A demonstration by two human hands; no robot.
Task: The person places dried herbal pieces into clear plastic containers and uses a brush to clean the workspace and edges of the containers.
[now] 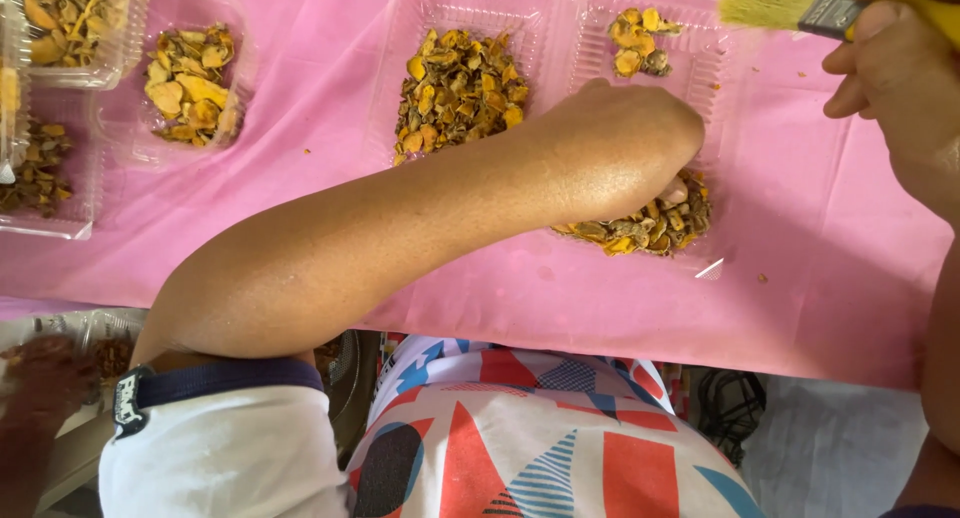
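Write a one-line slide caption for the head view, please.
Left hand reaches into a clear tray of dried yellow slices; right hand holds a brush.

A tabletop covered in a smooth pink cloth (820, 278) carries several clear plastic trays: two side by side at centre (400, 68) (700, 68) and others at the left (130, 148) (60, 218), with orange crumbs scattered about.

Yellow-brown dried pieces (645, 226) – heaped in clear tray (712, 268), pale-bristled brush (800, 3) – held aloft
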